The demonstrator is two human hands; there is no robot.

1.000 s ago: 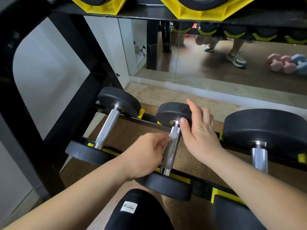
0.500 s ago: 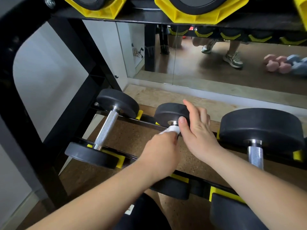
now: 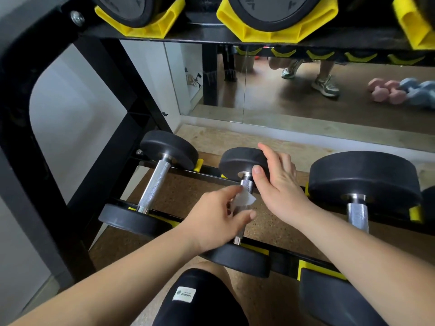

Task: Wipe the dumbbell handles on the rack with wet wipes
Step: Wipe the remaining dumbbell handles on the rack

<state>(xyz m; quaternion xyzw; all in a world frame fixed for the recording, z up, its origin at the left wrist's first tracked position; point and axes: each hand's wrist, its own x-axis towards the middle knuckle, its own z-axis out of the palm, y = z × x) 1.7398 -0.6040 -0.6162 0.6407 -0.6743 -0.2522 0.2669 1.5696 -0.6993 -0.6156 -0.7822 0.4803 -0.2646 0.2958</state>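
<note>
Frame ctr: L hand (image 3: 219,217) pinches wet wipe (image 3: 243,199) round middle dumbbell (image 3: 235,161) handle (image 3: 246,184); R hand (image 3: 277,184), fingers relaxed, rests on its far head, lower rack (image 3: 280,256).

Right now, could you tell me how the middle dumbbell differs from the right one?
The right dumbbell has far bigger heads than the middle dumbbell. The left hand holds a wipe on the middle dumbbell's handle and the right hand rests on its far head; the right dumbbell is untouched. Both have black heads and steel handles.
</note>
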